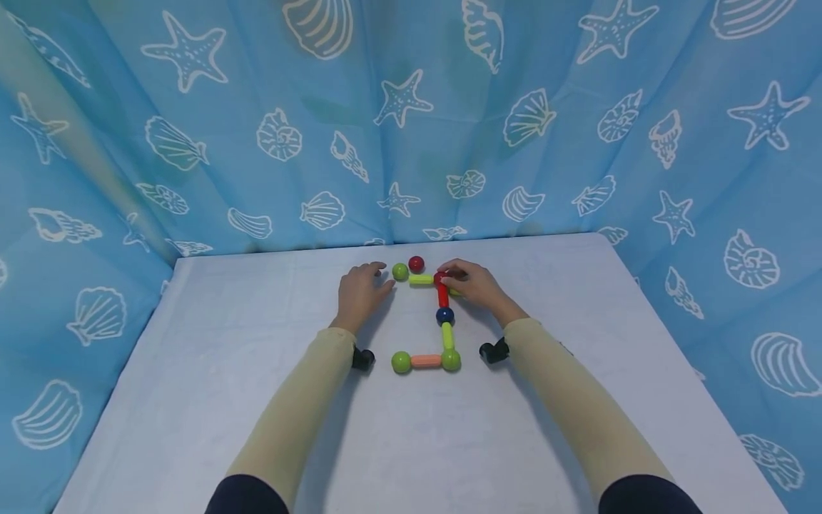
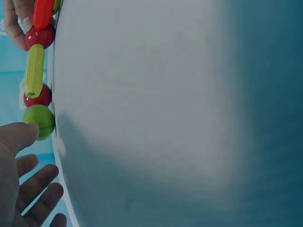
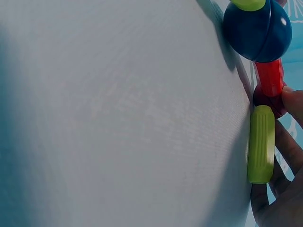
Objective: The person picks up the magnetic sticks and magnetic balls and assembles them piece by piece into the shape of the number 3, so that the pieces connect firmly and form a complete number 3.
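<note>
My right hand (image 1: 480, 287) grips a red ball (image 1: 439, 279) at the top of a joined ball-and-stick toy figure. From that ball, yellow-green sticks reach left (image 1: 420, 280) and right (image 3: 261, 146), and a red stick (image 1: 443, 296) runs down to a blue ball (image 1: 444, 315). Below it come another yellow-green stick (image 1: 447, 335), a green ball (image 1: 451, 360), an orange stick (image 1: 426, 361) and an end green ball (image 1: 401, 363). My left hand (image 1: 359, 296), fingers spread, is beside a green ball (image 2: 40, 121); its thumb overlaps that ball in the left wrist view, contact uncertain.
A loose red ball (image 1: 416, 264) lies behind the left stick, close to the upper green ball. White cloth covers the table (image 1: 257, 343). A blue shell-print curtain (image 1: 398, 157) hangs behind its back edge. Black wrist cameras (image 1: 363, 358) sit on both forearms.
</note>
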Available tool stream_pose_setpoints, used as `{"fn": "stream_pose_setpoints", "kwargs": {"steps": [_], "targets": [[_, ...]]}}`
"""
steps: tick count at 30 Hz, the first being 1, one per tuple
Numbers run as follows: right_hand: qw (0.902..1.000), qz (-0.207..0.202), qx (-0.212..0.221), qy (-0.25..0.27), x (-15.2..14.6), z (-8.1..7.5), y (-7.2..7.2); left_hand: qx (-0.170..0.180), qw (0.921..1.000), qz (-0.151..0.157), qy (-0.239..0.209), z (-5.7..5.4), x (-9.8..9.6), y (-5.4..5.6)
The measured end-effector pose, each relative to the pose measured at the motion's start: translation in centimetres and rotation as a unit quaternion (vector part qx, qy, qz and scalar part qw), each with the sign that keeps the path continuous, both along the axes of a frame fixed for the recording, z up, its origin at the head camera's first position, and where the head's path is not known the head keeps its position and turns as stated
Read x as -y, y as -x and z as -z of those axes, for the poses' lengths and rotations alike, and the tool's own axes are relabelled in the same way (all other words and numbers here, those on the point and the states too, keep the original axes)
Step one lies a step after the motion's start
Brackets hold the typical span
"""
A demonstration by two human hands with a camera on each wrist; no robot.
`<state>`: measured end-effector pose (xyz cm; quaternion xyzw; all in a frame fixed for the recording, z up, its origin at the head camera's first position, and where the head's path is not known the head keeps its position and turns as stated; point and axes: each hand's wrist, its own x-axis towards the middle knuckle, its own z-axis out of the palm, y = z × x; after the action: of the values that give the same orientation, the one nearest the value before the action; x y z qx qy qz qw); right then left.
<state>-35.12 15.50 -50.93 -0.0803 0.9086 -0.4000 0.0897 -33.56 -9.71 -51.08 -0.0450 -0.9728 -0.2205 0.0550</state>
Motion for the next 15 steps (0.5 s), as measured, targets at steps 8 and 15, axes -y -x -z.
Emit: {"fn": "stream_pose_setpoints", "kwargs": {"steps": [8, 15], "targets": [[1.0, 0.0, 0.001, 0.007, 0.16, -0.15, -0.21, 0.004, 1.0, 0.0, 0.0, -0.23, -0.59, 0.65], [1.0, 0.008, 0.003, 0.003, 0.09, -0.02, -0.17, 0.012, 0.9999, 0.003, -0.007, -0.2, -1.06, 0.94]]}}
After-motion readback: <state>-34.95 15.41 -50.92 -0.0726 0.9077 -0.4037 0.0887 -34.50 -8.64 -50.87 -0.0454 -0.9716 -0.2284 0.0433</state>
